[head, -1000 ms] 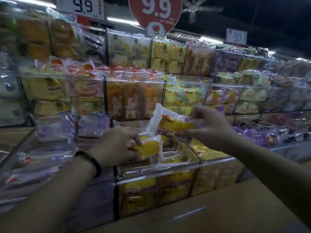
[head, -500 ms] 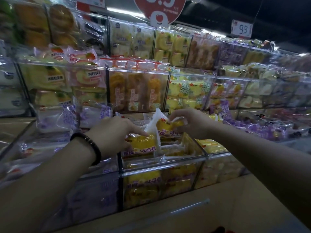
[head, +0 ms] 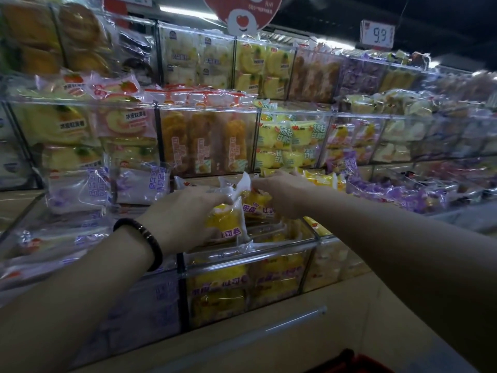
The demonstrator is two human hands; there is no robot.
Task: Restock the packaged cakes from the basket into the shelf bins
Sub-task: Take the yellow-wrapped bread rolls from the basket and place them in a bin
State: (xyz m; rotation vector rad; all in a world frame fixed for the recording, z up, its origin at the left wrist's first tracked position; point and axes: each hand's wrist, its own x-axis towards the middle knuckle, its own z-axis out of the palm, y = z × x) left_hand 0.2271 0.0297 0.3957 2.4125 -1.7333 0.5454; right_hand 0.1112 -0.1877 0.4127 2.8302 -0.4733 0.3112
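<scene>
The left hand grips a yellow cake pack just right of its fingers. The right hand pinches a second pack beneath it, over the clear bin.

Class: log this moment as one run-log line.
left hand: holds yellow cake | right hand: holds second cake | over: bin | step: placing

Left arm: bare forearm reaching in from the near left, angled up toward the centre.
Left wrist: ringed by a dark beaded bracelet.
Left hand: back up, fingers curled closed around a packet.
Right arm: bare, stretched in from the near right.
Right hand: palm down, fingers pinched on a second packet, just beside the left hand.
</scene>
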